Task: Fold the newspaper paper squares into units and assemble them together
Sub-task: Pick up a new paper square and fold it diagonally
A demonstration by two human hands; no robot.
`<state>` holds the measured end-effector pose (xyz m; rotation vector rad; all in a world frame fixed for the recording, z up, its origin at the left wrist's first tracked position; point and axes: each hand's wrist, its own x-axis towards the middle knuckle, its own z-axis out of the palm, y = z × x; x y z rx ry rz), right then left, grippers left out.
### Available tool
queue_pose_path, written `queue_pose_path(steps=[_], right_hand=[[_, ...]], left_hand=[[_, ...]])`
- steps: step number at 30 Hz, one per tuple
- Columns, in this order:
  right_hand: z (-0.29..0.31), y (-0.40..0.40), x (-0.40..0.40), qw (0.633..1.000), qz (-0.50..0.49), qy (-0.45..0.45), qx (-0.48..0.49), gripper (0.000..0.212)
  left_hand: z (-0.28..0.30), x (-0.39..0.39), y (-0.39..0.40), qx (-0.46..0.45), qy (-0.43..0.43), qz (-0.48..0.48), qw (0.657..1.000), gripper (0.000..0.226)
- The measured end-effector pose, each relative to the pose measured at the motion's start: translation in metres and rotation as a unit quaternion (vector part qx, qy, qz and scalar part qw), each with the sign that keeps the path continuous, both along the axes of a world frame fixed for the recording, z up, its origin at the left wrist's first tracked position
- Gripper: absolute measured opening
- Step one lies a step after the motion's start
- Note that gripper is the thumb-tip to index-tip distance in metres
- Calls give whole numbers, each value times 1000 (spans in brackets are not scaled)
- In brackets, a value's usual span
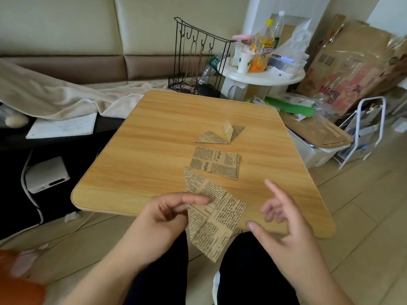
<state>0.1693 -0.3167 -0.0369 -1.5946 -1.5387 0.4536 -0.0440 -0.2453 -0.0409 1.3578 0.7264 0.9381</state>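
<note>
Right now my left hand (164,213) pinches the folded paper (212,214) over the table (154,150) edge, probably steadying it; my right hand (284,219) hovers, fingers apart.

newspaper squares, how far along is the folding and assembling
Done: one folded unit lies at the far side of the wooden table. In hand: the left hand pinches a partly folded piece; the right hand hovers open beside it. Left: the flat square is unfolded, and nothing looks assembled yet.
</note>
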Motion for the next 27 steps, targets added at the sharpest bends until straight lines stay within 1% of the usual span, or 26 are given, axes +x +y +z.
queue_pose_path(steps=[2, 4, 6, 7, 8, 9, 12, 13, 15, 17, 19, 21, 23, 26, 27], right_hand=[[8, 1, 4, 994, 86, 27, -58, 85], [14, 3, 0, 985, 146, 54, -76, 78], [16, 8, -4, 978, 181, 79, -66, 57], [17, 10, -6, 975, 193, 91, -59, 44], [17, 11, -7, 973, 200, 104, -47, 35], [16, 12, -7, 973, 199, 114, -27, 32], [15, 10, -8, 978, 147, 148, 29, 42], [15, 9, -8, 979, 126, 151, 46, 41], [17, 8, -10, 982, 92, 141, 84, 38], [15, 9, -10, 982, 78, 124, 116, 39], [15, 10, -13, 980, 70, 127, 139, 35], [15, 10, -14, 976, 71, 150, 144, 28], [16, 10, -16, 973, 80, 166, 138, 26], [15, 10, -14, 974, 84, 168, 123, 36], [15, 10, -13, 974, 91, 167, 124, 35]], left_hand=[[2, -2, 6, 13, -5, -30, 999, 56], [5, 0, 9, 25, -1, -91, 996, 54], [8, 2, 11, 34, 12, -131, 991, 55], [10, 3, 11, 38, 17, -136, 990, 55], [10, 4, 11, 37, 12, -139, 990, 55], [11, 3, 12, 29, 2, -139, 990, 54], [8, -4, 11, 11, -46, -117, 992, 47], [6, -7, 10, 13, -59, -106, 992, 43], [3, -11, 4, 36, -53, -81, 995, 40], [2, -9, -2, 76, -42, -53, 995, 33], [3, -4, -5, 109, -40, -11, 993, 26], [5, 0, -4, 114, -50, 27, 992, 26], [8, 3, -3, 116, -62, 45, 990, 27], [11, 5, -3, 135, -69, 48, 987, 33], [11, 6, -3, 138, -71, 46, 987, 35]])
